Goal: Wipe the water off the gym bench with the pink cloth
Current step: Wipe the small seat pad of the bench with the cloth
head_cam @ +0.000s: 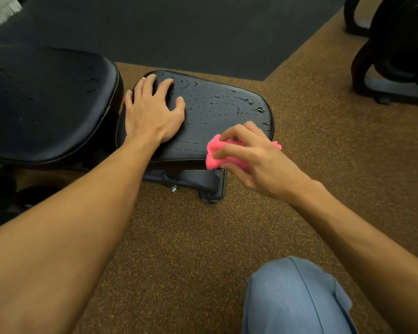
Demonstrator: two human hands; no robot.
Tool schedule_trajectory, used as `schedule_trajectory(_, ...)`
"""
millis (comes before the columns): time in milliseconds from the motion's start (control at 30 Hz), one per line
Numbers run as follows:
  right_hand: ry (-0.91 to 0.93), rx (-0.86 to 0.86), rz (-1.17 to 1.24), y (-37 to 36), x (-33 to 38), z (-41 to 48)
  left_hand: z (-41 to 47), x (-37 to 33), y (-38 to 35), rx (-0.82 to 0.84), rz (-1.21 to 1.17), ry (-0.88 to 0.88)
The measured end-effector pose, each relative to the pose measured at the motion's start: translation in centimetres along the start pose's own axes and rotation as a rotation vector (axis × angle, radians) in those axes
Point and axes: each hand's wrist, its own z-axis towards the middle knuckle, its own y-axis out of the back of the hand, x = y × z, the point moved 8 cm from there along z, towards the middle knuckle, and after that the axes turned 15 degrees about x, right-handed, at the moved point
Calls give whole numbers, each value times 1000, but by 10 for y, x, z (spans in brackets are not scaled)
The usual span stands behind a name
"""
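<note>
The black padded seat pad [217, 112] of the gym bench lies low in the middle of the view, with water drops and streaks [247, 106] across its far and right parts. My left hand [152, 112] rests flat on the pad's left end, fingers spread. My right hand [249, 155] grips a bunched pink cloth [215, 155] at the pad's near right corner. The bench's larger back pad [46, 102] rises at the left, with a few faint drops on it.
The bench's dark metal foot [208, 184] sticks out under the seat pad. Brown speckled floor [179, 249] surrounds the bench, with a dark mat [191, 32] beyond. Black gym equipment [391, 56] stands at the far right. My knee in blue trousers [295, 297] is at the bottom.
</note>
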Motion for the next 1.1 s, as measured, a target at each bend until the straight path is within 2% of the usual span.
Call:
schedule_trajectory(133, -90, -75, 23, 9, -21, -16, -1, -4, 2, 3, -3, -9)
schedule_trajectory(267, -197, -152, 30, 11, -25, 9, -3, -1, 0, 4, 10, 4)
schedule_trajectory(433, -71, -45, 4, -1, -4, 19, -4, 0, -1, -3, 23, 2)
schedule_trajectory(533, -44, -58, 7, 0, -10, -5, -4, 0, -2, 5, 34, -5)
schedule_trajectory(667, -240, -212, 7, 17, -37, -9, -1, 1, 0, 7, 33, -10)
schedule_trajectory(733, -286, -231, -4, 18, -37, 2, -1, 1, -1, 8, 28, -5)
schedule_trajectory(967, -88, -164, 1, 3, -15, -14, -3, 0, -1, 10, 30, -1)
schedule_trajectory(1100, -309, -317, -2, 16, -46, -42, -2, 1, 0, 4, 31, -1)
